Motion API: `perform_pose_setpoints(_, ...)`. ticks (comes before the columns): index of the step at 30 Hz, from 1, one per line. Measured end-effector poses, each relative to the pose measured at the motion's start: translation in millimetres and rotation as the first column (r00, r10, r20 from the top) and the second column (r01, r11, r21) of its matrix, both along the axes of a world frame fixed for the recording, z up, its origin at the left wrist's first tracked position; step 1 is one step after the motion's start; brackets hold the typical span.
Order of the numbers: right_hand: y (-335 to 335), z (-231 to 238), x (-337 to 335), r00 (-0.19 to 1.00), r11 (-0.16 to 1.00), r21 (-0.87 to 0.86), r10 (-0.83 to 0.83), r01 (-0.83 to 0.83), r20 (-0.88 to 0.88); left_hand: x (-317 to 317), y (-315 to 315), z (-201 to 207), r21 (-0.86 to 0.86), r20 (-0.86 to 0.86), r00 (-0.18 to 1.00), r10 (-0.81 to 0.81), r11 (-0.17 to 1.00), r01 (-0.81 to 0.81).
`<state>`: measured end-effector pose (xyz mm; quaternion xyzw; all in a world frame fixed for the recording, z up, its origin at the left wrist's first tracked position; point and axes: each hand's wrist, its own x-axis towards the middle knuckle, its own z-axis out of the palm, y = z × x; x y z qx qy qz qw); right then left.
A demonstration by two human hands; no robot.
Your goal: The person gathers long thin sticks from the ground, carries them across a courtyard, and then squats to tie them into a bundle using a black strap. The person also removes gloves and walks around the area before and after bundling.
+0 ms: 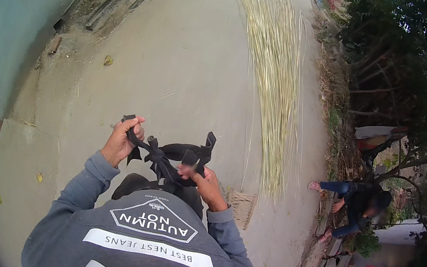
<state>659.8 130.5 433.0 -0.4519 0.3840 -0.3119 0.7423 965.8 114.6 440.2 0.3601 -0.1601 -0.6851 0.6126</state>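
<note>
Black cloth straps [166, 152], knotted and looped together, hang in front of my body between my two hands. My left hand [124, 137] is closed, pinching one end of the straps. On the other side, my right hand [204, 182] has its fingers wrapped round the lower part of the same bundle; its fingertips are slightly blurred. A loose tail of strap sticks up above my right hand. Ahead and to the right, a long spread of pale, thin stalks [272, 81] lies on the concrete, touched by neither hand.
A small woven seat or mat [240, 209] lies by my right elbow on the concrete path [180, 61]. At the far right a person [361, 207] in dark clothes sits near bushes and stacked bricks. A pale wall [15, 7] runs along the left.
</note>
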Motion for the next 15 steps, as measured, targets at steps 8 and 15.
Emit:
perform_pose_setpoints(8,-175.6,-46.9,-51.8,0.846,0.986,-0.14,-0.149,0.089,-0.512,89.0,-115.8,-26.9,0.033,0.692,0.7,0.176,0.961,-0.274)
perform_pose_setpoints(15,-308.2,-92.8,-46.6,0.805,0.918,0.087,-0.289,0.386,-0.518,160.5,-244.6,-107.6,0.252,0.799,0.595,-0.081,0.945,-0.21)
